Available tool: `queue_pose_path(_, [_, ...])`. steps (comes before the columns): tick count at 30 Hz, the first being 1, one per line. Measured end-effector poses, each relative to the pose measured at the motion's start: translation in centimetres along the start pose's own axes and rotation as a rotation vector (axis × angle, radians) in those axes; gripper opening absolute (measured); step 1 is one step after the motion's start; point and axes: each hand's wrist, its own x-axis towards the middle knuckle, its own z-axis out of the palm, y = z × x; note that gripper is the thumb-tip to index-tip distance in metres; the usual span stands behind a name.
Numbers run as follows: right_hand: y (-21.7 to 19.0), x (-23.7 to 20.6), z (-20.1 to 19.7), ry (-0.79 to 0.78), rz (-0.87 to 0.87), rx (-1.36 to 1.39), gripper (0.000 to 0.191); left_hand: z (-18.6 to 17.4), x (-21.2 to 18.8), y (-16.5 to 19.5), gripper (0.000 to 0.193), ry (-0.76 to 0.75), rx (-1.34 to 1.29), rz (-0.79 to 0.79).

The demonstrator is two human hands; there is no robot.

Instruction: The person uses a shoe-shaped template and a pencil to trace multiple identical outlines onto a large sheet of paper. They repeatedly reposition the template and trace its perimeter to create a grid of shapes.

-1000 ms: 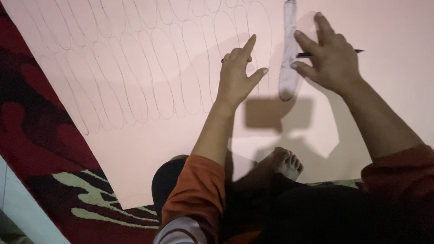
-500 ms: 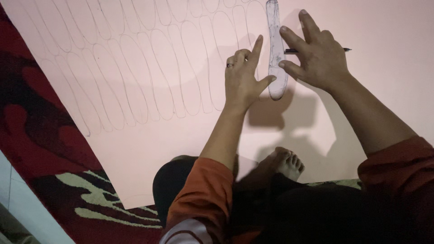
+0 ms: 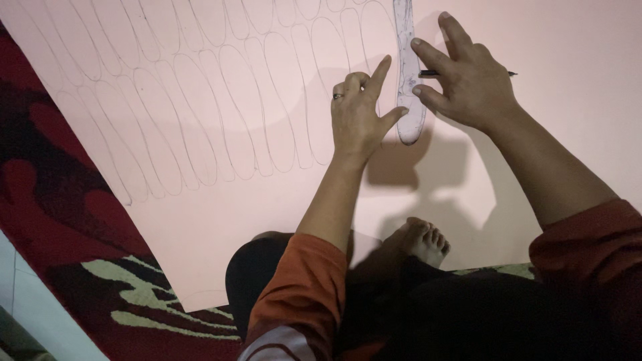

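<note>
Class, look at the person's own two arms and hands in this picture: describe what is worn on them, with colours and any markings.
The left hand wears a dark ring on one finger. The left arm's sleeve is orange and pushed up toward the elbow, with a pale striped patch lower down. The right hand shows no ring or watch. Its sleeve is a darker rust red, in shadow, leaving the forearm bare.

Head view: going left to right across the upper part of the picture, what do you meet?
Red patterned carpet → traced ovals on the pink sheet → left hand → long narrow template → right hand → dark pen tip → bare pink sheet.
</note>
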Motion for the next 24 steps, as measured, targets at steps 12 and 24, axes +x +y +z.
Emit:
queue_pose_path(12, [-0.31,-0.32,-0.04,0.012,-0.018,-0.005,0.079,0.11,-0.47,-0.57,0.094,0.022,-0.032,0.027])
queue_pose_path(24, [0.51,-0.39,0.67,0.000,-0.042,-0.038,0.077,0.02,-0.65,-0.57,0.093,0.038,-0.043,0.055])
